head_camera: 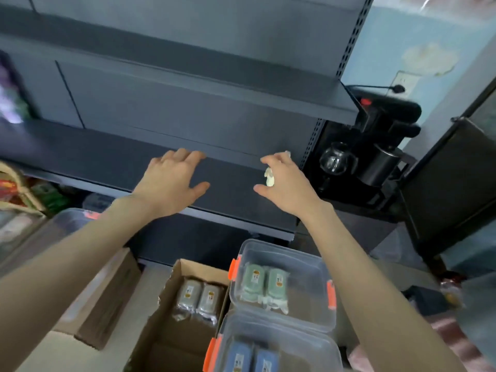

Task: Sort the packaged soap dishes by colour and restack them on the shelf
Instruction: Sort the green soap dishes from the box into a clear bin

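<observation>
Sorting looks done: grey dishes (198,296) in carton (185,267); green dishes (264,284) and blue dishes (251,358) in clear bins (308,267). Shelf (107,159): no dishes seen, restacking outstanding. Left hand (171,181) flat, fingers spread on shelf; right hand (287,183) pinches white wad (269,178).

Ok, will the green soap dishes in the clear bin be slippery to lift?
Probably slick: the green dishes sit in glossy film wrap. Likely stiff bodies, since they keep a blocky shape, with floppy film ends.
</observation>
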`<state>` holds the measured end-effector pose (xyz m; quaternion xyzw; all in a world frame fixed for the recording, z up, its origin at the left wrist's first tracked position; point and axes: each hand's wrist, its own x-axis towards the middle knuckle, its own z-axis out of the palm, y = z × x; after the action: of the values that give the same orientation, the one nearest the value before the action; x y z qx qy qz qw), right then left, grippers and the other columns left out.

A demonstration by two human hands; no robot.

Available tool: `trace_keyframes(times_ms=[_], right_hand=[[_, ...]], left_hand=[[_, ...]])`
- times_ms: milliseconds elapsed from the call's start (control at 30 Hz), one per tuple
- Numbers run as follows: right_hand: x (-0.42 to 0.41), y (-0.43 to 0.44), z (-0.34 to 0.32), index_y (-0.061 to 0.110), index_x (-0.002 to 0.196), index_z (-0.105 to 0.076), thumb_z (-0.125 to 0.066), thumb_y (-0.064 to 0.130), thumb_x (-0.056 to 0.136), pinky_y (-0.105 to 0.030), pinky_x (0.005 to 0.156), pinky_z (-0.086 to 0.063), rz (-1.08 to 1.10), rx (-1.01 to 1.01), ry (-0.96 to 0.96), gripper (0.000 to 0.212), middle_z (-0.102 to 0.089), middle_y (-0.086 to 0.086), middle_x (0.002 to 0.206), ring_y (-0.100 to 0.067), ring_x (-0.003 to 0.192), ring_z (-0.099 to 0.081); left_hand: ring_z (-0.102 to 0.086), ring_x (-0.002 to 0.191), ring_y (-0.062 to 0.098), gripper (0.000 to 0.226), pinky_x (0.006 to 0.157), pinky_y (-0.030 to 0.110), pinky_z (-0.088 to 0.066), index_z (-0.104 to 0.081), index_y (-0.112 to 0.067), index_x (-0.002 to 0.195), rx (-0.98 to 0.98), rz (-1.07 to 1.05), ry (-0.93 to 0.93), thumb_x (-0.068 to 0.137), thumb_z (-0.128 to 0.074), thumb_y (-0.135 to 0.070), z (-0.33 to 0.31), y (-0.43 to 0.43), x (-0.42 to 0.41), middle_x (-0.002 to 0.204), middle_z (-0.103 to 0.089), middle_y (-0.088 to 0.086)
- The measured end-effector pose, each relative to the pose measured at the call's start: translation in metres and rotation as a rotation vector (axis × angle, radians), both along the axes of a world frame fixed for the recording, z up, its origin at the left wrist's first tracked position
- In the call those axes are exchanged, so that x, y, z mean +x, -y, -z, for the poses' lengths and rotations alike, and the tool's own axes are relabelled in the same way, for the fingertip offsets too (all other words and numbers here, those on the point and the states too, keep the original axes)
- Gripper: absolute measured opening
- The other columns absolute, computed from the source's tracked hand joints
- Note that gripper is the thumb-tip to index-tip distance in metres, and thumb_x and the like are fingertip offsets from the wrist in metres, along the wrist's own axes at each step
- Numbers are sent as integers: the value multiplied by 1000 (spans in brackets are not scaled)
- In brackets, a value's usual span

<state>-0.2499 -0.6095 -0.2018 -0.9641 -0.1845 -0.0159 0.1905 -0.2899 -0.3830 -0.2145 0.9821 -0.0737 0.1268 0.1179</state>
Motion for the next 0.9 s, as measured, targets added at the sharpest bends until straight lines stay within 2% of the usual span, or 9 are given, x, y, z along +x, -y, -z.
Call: trace_keyframes(times_ms=[200, 367, 500, 733, 900], right_hand=[[-84, -104, -52, 18, 144, -35, -62, 31, 92, -45, 105, -39, -73, 29, 130, 61, -29, -2, 148, -24, 133, -35], [-159, -195, -56, 20, 145, -34, -62, 35, 91, -37, 94, -39, -63, 9, 187, 63, -27, 0, 148, -23, 131, -32], [-195, -263, -68, 21, 145, -33, -60, 38, 91, -40, 98, -37, -80, -22, 238, 63, -25, -1, 151, -24, 133, -30], [-203, -356, -101, 23, 146, -33, -61, 39, 91, -42, 102, -36, -90, -54, 306, 63, -23, -1, 153, -23, 136, -29], [-185, -427, -95, 22, 146, -32, -59, 40, 92, -41, 100, -38, -101, -64, 343, 64, -24, -3, 153, -25, 135, -30]], left_hand=[[-49, 114, 36, 59, 94, 47, -37, -45, -12, 135, 72, -76, 153, 87, -61, -41, -50, -110, -95, 122, -54, 13], [-49, 117, 33, 65, 101, 44, -29, -45, -17, 137, 200, -124, 214, 83, -63, -47, -66, -204, -177, 125, -55, 9], [-44, 122, 27, 68, 103, 39, -25, -38, -23, 142, 245, -137, 225, 84, -57, -53, -79, -266, -220, 129, -50, 2], [-41, 126, 27, 69, 108, 41, -23, -37, -24, 143, 235, -130, 282, 84, -57, -54, -107, -358, -235, 136, -46, 2], [-39, 128, 25, 68, 106, 38, -23, -35, -25, 144, 213, -142, 276, 85, -56, -53, -103, -428, -217, 140, -41, 1]])
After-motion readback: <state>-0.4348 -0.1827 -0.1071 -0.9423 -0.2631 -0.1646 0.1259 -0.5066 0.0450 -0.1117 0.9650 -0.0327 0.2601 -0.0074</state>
